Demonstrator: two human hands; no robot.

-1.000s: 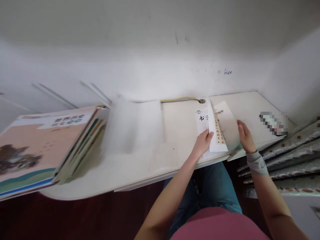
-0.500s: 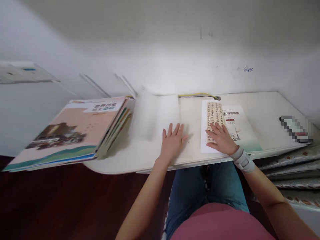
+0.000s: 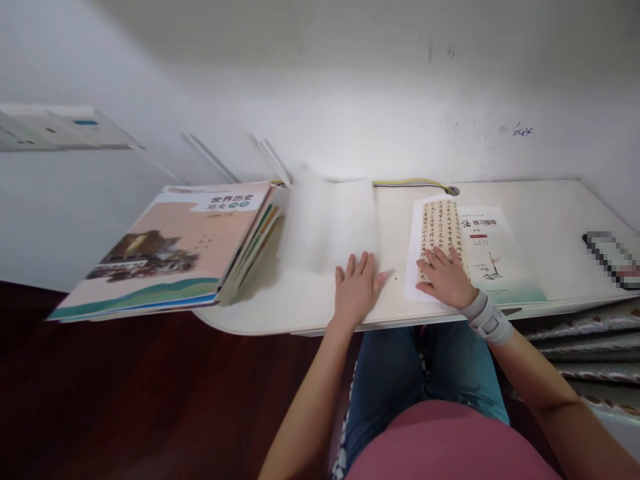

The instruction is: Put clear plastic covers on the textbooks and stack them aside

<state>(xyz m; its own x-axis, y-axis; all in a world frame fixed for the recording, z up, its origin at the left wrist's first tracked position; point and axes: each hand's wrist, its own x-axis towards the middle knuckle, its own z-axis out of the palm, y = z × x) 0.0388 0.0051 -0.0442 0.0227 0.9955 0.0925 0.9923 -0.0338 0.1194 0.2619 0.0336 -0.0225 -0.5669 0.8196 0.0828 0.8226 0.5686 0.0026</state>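
My right hand (image 3: 447,277) lies flat, fingers spread, on the left part of a calligraphy practice booklet (image 3: 500,253), over columns of handwritten characters. A grey wrist wrap (image 3: 487,319) circles that wrist. My left hand (image 3: 356,290) rests palm down with its fingers stretched, at the lower edge of a blurred white sheet-like thing (image 3: 330,220). I cannot make out what kind of thing that is. The white desk (image 3: 387,307) shows between the two hands. Neither hand grips anything.
A stack of textbooks (image 3: 160,253) overhangs the desk's left end, a history book on top. At the right lies a pixelated phone-like object (image 3: 613,257). A yellow cable (image 3: 410,181) runs along the wall. Patterned fabric (image 3: 595,353) is below the desk's right side.
The view has turned slightly left, so desk and books appear further right. My left hand sits slightly nearer the white sheet-like thing; my right hand stays on the booklet.
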